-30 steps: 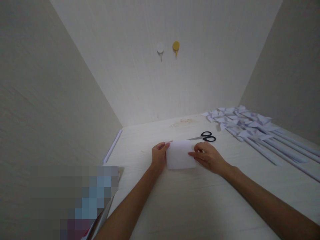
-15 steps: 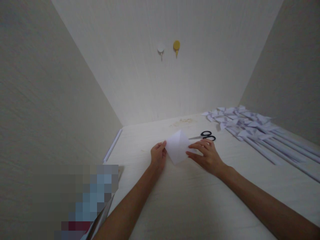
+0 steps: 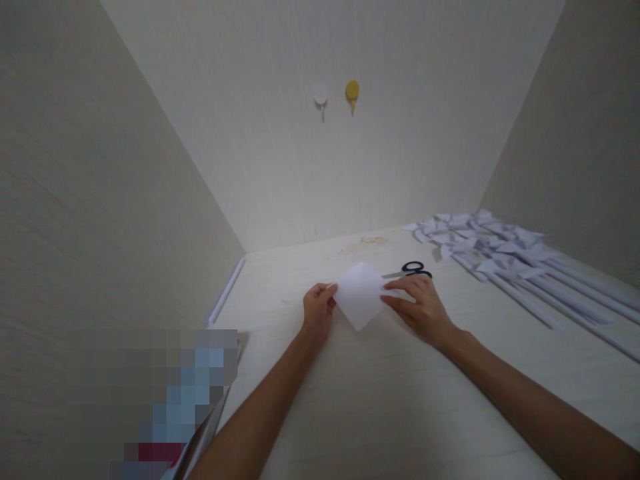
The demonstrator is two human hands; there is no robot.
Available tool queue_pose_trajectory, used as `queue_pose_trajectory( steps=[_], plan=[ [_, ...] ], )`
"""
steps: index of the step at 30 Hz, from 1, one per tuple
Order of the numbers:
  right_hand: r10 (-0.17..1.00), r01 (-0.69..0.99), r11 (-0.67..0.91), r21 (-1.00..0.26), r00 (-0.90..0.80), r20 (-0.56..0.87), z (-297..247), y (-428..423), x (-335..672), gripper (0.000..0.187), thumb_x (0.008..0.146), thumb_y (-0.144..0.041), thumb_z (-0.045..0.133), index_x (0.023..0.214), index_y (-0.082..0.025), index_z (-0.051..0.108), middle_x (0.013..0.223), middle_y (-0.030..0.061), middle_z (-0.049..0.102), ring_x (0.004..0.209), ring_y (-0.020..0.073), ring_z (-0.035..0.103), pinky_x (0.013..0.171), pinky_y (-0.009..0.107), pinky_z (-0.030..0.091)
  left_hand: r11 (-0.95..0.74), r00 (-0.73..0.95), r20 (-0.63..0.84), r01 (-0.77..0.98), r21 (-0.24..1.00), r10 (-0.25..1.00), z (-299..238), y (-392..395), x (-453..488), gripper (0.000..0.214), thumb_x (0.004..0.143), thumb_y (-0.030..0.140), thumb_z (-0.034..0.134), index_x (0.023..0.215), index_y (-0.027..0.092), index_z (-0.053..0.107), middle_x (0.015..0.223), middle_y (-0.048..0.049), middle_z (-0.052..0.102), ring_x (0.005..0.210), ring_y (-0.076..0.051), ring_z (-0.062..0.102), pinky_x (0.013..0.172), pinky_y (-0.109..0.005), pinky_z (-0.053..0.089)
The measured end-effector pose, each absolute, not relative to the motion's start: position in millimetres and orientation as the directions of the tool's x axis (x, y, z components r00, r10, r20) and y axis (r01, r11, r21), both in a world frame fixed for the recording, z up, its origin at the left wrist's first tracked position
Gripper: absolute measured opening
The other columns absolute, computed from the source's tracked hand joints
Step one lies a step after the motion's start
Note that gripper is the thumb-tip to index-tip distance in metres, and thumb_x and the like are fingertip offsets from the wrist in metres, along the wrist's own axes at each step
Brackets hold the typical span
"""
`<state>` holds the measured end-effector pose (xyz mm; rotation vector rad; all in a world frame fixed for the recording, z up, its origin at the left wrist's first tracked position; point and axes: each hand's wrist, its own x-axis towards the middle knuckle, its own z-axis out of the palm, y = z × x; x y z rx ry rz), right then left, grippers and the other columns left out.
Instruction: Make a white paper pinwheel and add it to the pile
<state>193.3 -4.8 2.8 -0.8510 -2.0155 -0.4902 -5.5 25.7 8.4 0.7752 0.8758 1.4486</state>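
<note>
A small square of white paper (image 3: 360,295) lies turned like a diamond on the pale table (image 3: 380,393). My left hand (image 3: 318,311) pinches its left corner with curled fingers. My right hand (image 3: 419,306) rests on its right corner, fingers laid along the edge and pressing it down. Black-handled scissors (image 3: 410,270) lie just behind my right hand, blades pointing left.
A row of white paper pinwheels on long white sticks (image 3: 505,260) covers the table's right side. A white stick (image 3: 226,290) lies along the left wall. Two round hooks, white (image 3: 321,97) and yellow (image 3: 352,91), hang on the back wall. A blurred patch sits at bottom left.
The paper went from lying square between my hands to standing on a corner like a diamond. Both hands shifted to its side corners and moved slightly farther up the table.
</note>
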Motion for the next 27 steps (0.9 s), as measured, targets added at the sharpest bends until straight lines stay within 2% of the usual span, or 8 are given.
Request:
queue_pose_trajectory(
  steps=[3, 9, 12, 14, 17, 19, 23, 27],
  plan=[
    [0.396, 0.774, 0.633, 0.008, -0.332, 0.856, 2.9, -4.9, 196.4, 0.020, 0.073, -0.009, 0.051, 0.084, -0.024, 0.060, 0.091, 0.0049, 0.063, 0.086, 0.0183, 0.053, 0.078, 0.039, 0.034, 0.056, 0.036, -0.044, -0.471, 0.880, 0.998, 9.7, 22.8, -3.6, 0.021, 0.048, 0.014, 0.070, 0.050, 0.013, 0.048, 0.057, -0.0001, 0.058, 0.057, -0.008, 0.054, 0.060, -0.022, 0.043],
    [0.414, 0.739, 0.673, 0.020, -0.399, 0.818, 2.3, -6.9, 192.9, 0.021, 0.075, -0.013, 0.051, 0.088, -0.028, 0.059, 0.103, 0.0012, 0.062, 0.103, 0.0199, 0.048, 0.094, 0.051, 0.019, 0.119, 0.162, -0.042, -0.499, 0.858, 0.986, 9.2, 18.3, -0.9, 0.025, 0.049, 0.014, 0.070, 0.048, 0.013, 0.045, 0.056, 0.0004, 0.058, 0.056, -0.007, 0.054, 0.058, -0.019, 0.042],
    [0.391, 0.649, 0.760, -0.033, -0.416, 0.821, 2.1, -5.0, 196.6, 0.019, 0.077, -0.013, 0.048, 0.086, -0.025, 0.060, 0.108, 0.0043, 0.059, 0.107, 0.0201, 0.046, 0.094, 0.049, 0.026, 0.208, 0.291, -0.081, -0.437, 0.875, 0.953, 10.1, 19.4, -6.7, 0.023, 0.048, 0.011, 0.071, 0.052, 0.012, 0.048, 0.055, 0.0006, 0.058, 0.054, -0.007, 0.054, 0.058, -0.019, 0.042],
    [0.392, 0.551, 0.826, -0.116, -0.416, 0.821, 1.9, -3.6, 201.3, 0.021, 0.078, -0.012, 0.045, 0.086, -0.024, 0.060, 0.114, 0.0065, 0.055, 0.109, 0.0200, 0.046, 0.090, 0.045, 0.034, 0.290, 0.433, -0.123, -0.345, 0.893, 0.893, 13.2, 20.0, -12.8, 0.025, 0.047, 0.009, 0.071, 0.066, 0.011, 0.055, 0.064, -0.0021, 0.062, 0.059, -0.010, 0.057, 0.062, -0.022, 0.043],
    [0.451, 0.429, 0.859, -0.278, -0.381, 0.807, 1.4, -3.7, 204.7, 0.022, 0.076, -0.009, 0.044, 0.081, -0.022, 0.062, 0.119, 0.0086, 0.051, 0.108, 0.0197, 0.047, 0.084, 0.039, 0.043, 0.370, 0.619, -0.173, -0.205, 0.906, 0.766, 19.5, 19.7, -20.4, 0.049, 0.049, 0.006, 0.070, 0.096, 0.012, 0.056, 0.081, -0.0077, 0.065, 0.073, -0.016, 0.060, 0.069, -0.026, 0.044],
    [0.506, 0.372, 0.850, -0.373, -0.380, 0.774, 0.4, -4.8, 202.5, 0.022, 0.074, -0.007, 0.046, 0.075, -0.021, 0.062, 0.119, 0.0092, 0.050, 0.106, 0.0192, 0.049, 0.081, 0.035, 0.045, 0.392, 0.679, -0.188, -0.159, 0.906, 0.710, 21.6, 19.2, -21.8, 0.053, 0.052, 0.007, 0.070, 0.102, 0.012, 0.054, 0.085, -0.0098, 0.065, 0.075, -0.017, 0.060, 0.070, -0.027, 0.043],
    [0.565, 0.340, 0.823, -0.454, -0.415, 0.713, -2.2, -5.7, 195.0, 0.020, 0.072, -0.007, 0.049, 0.074, -0.020, 0.063, 0.118, 0.0094, 0.051, 0.104, 0.0189, 0.051, 0.078, 0.032, 0.048, 0.344, 0.605, -0.154, -0.211, 0.915, 0.781, 16.3, 19.7, -15.3, 0.044, 0.055, 0.013, 0.069, 0.097, 0.009, 0.058, 0.083, -0.0107, 0.065, 0.068, -0.016, 0.060, 0.066, -0.027, 0.044],
    [0.490, 0.487, 0.839, -0.242, -0.484, 0.725, -2.1, -4.5, 195.8, 0.023, 0.072, -0.008, 0.049, 0.084, -0.023, 0.063, 0.122, 0.0084, 0.048, 0.115, 0.0218, 0.040, 0.094, 0.048, 0.032, 0.258, 0.420, -0.124, -0.279, 0.925, 0.899, 8.0, 21.5, -7.4, 0.036, 0.054, 0.016, 0.069, 0.088, 0.007, 0.061, 0.071, -0.0090, 0.066, 0.059, -0.016, 0.060, 0.059, -0.027, 0.044]
  ],
)
